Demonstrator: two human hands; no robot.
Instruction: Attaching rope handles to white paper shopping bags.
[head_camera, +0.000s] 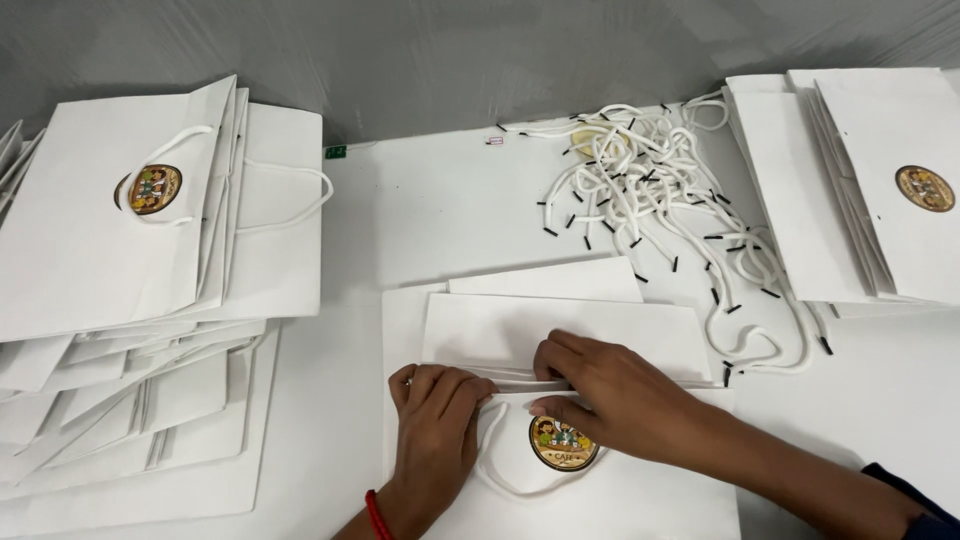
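Observation:
A white paper bag (640, 495) with a round brown sticker (563, 444) lies flat at the near middle of the white table (440, 210). My left hand (437, 430) presses on the bag's top edge, fingers curled over a white cord handle (497, 475). My right hand (610, 390) rests beside it on the same edge, fingertips pinching at the opening. More flat white bags (560, 325) lie underneath and behind this one. A red band circles my left wrist.
A tall pile of finished white bags with cord handles (150, 270) fills the left side. Another stack of white bags (870, 190) sits at the right. A tangle of white cords with black tips (660, 190) lies at the back middle-right.

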